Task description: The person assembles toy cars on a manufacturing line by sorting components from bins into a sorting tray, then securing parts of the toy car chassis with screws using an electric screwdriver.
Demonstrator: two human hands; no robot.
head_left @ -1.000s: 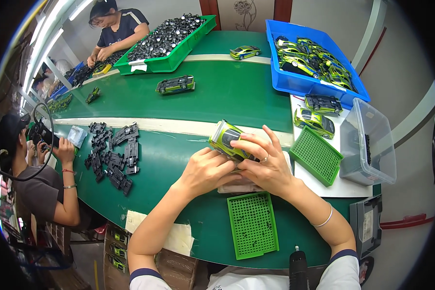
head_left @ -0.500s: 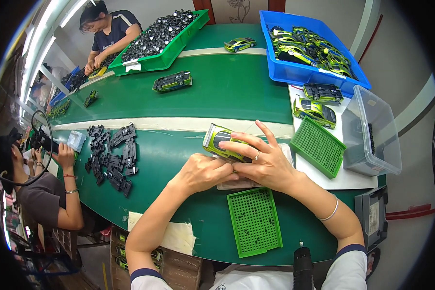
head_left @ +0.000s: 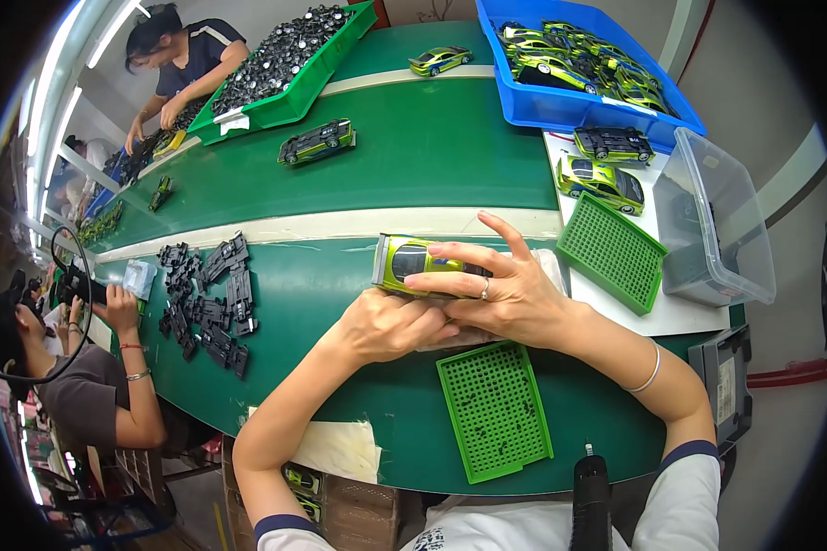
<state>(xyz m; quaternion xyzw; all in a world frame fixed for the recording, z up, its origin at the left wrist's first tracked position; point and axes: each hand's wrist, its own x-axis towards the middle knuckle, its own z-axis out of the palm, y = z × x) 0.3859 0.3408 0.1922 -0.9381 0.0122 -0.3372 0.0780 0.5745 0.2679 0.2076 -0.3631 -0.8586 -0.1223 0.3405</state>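
A lime-green toy car (head_left: 402, 262) with dark windows and a grey rear end is held up over the green worktable. My right hand (head_left: 496, 283) lies across its roof and side, the thumb below and the upper fingers spread. My left hand (head_left: 390, 326) is closed at the car's near lower edge; its fingertips meet the right hand's, and what they pinch is hidden. Beneath the hands a pale cloth (head_left: 549, 272) partly shows. Just nearer to me lies a green perforated tray (head_left: 496, 413) with small dark pieces in its holes.
Black chassis parts (head_left: 213, 298) lie in a heap at left. A conveyor carries toy cars (head_left: 317, 142). A blue bin (head_left: 606, 115) of cars, a clear box (head_left: 708, 230) and another green tray (head_left: 606, 253) stand at right. A dark screwdriver (head_left: 591, 496) points up near me. Two co-workers sit left.
The toy car has turned slightly to lie more level and shifted a little left between my hands. The whole view has shifted slightly. Both hands keep their hold.
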